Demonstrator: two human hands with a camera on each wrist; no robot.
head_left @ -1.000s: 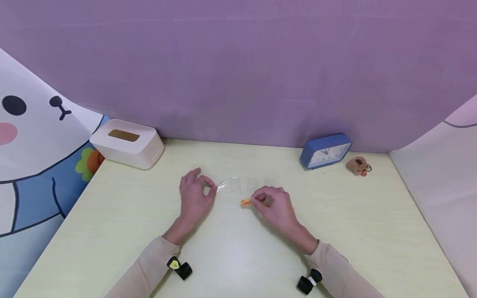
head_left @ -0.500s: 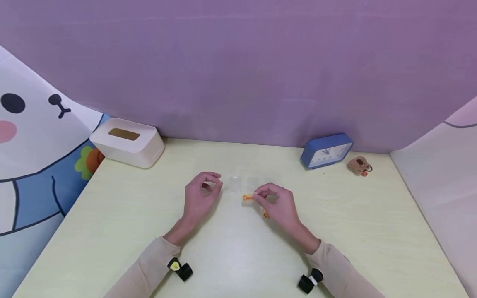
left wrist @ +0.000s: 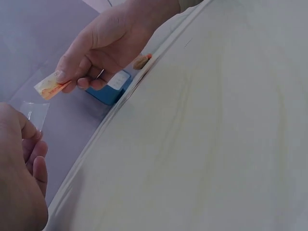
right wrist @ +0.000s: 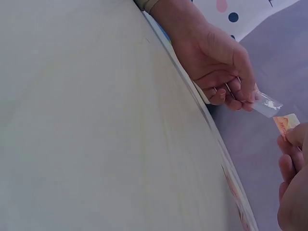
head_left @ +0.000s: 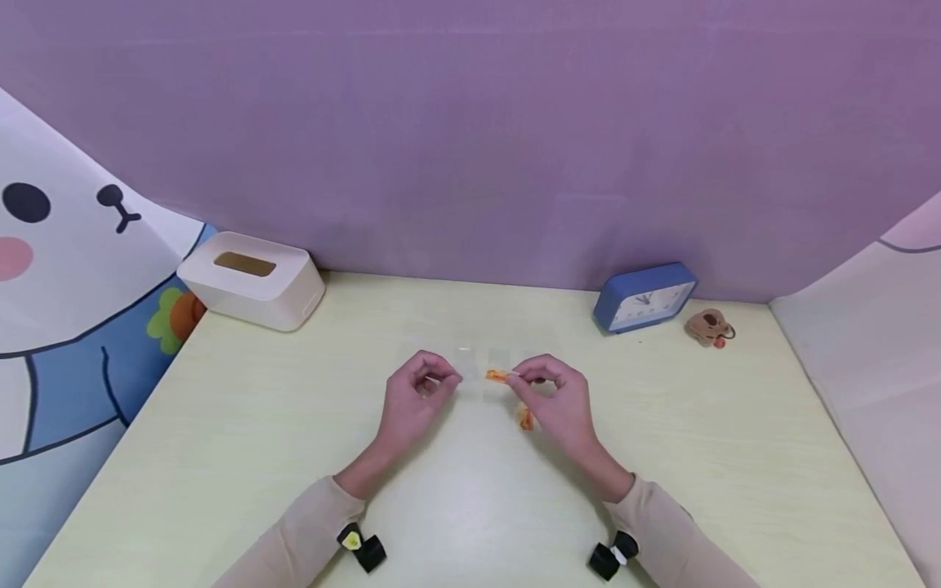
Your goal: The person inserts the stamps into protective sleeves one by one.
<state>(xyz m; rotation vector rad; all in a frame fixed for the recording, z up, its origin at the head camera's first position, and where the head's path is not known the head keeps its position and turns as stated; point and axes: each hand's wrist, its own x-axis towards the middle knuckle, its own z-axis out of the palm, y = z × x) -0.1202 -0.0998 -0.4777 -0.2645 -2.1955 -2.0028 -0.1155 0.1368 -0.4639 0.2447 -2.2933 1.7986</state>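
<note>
My left hand [head_left: 413,402] pinches a small clear plastic bag [left wrist: 37,113] between thumb and fingers; in the right wrist view the bag [right wrist: 266,104] juts from its fingertips. Facing it, my right hand [head_left: 557,407] pinches a small orange-and-white packet [head_left: 497,376] by one end. Both wrist views show the packet [left wrist: 48,88] with its free end close to the bag's open edge. Below the right hand, a second orange piece [head_left: 526,420] lies on the table, partly covered by that hand. More flat clear bags [head_left: 499,358] lie on the table just beyond the hands.
A white tissue box [head_left: 253,282] stands at the back left of the table [head_left: 456,506]. At the back right are a blue clock [head_left: 644,298] and a brown keyring charm [head_left: 709,327]. A purple backdrop [head_left: 470,147] rises behind the table's far edge.
My left hand has moved right with the clear bag, toward the right hand. The right hand has lifted the orange packet slightly away from me, uncovering more of the second orange piece.
</note>
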